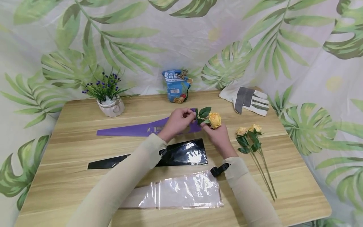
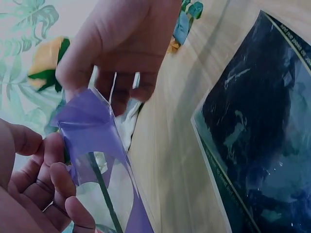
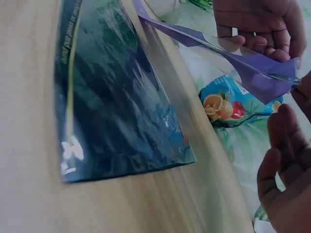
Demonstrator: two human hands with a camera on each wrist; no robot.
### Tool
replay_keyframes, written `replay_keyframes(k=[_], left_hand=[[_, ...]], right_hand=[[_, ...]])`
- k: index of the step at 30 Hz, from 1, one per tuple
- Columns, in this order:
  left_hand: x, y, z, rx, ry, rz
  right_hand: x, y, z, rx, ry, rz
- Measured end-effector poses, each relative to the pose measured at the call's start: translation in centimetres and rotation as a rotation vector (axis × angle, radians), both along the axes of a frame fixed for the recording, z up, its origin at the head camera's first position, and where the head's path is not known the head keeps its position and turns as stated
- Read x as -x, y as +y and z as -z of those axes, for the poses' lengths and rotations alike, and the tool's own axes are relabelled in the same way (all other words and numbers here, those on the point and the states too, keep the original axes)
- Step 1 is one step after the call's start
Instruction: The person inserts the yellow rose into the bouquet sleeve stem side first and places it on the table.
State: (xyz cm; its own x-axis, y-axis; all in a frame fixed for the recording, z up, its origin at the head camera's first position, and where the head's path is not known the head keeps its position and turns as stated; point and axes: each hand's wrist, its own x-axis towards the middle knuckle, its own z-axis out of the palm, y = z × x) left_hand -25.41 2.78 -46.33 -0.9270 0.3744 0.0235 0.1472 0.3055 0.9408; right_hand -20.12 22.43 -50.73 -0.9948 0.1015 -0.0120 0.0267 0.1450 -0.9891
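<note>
A purple flower sleeve with a see-through window is lifted at its wide end above the table. My left hand pinches one side of its mouth between thumb and finger. On the other side, my right hand pinches the rim with its thumb and forefinger. A yellow rose with green leaves pokes out of the mouth between both hands. Through the window in the left wrist view, its green stem shows inside the sleeve. The rose's lower end is hidden in the head view.
A black sleeve and a clear sleeve lie nearer on the wooden table. Two yellow roses lie at right, below a work glove. Behind stand a blue bag and a potted purple-flowered plant.
</note>
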Motion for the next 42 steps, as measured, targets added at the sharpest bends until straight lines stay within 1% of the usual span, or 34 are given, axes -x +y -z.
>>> replay_keyframes(k=[2,5,7,9,11,13,15,19,22,27,31,35,37,39,41,42], left_hand=[[-0.1,0.1,-0.1,0.006,0.005,0.005],[0.0,0.1,-0.1,0.013,0.009,-0.001],[0.0,0.0,-0.1,0.007,-0.001,-0.001],[0.1,-0.1,-0.1,-0.003,-0.009,0.005],[0.1,-0.3,-0.2,-0.009,-0.013,0.015],[0.1,-0.4,-0.2,-0.008,-0.014,0.025],[0.1,-0.6,-0.1,0.001,-0.018,0.028],[-0.1,-0.9,-0.2,0.031,-0.014,0.033],[-0.3,-1.0,-0.4,0.044,0.003,0.042],[-0.4,-1.2,-0.8,0.067,0.012,0.063],[-0.7,-1.1,-1.3,0.097,0.013,0.086],[-0.8,-0.8,-1.9,0.115,0.016,0.125],[-0.7,-0.6,-2.0,0.116,0.014,0.133],[-0.6,-0.6,-2.0,0.125,0.020,0.130],[-0.5,-0.7,-2.1,0.127,0.018,0.119],[-0.5,-0.7,-2.2,0.122,0.014,0.115]], right_hand=[[0.2,-0.2,-0.1,-0.001,-0.013,-0.020],[0.4,0.0,-0.1,0.027,-0.035,-0.095],[0.3,0.2,-0.1,0.058,-0.031,-0.160],[0.3,0.5,-0.1,0.117,-0.015,-0.218],[0.2,0.7,-0.2,0.190,0.003,-0.258],[0.3,0.7,-0.3,0.233,0.018,-0.278],[0.3,0.8,-0.4,0.230,0.016,-0.276],[0.3,0.8,-0.3,0.085,0.022,-0.252],[0.1,0.8,-0.3,0.020,0.053,-0.202],[0.1,0.6,-0.2,0.007,0.138,-0.088],[0.6,0.0,-0.2,-0.021,0.195,-0.044],[0.8,-0.9,-0.6,-0.052,0.203,-0.016],[0.4,-1.3,-1.3,-0.071,0.210,-0.008],[-0.3,-1.7,-2.3,-0.089,0.222,-0.021],[-1.0,-1.9,-3.3,-0.099,0.231,-0.073],[-1.3,-2.0,-3.7,-0.107,0.230,-0.115]])
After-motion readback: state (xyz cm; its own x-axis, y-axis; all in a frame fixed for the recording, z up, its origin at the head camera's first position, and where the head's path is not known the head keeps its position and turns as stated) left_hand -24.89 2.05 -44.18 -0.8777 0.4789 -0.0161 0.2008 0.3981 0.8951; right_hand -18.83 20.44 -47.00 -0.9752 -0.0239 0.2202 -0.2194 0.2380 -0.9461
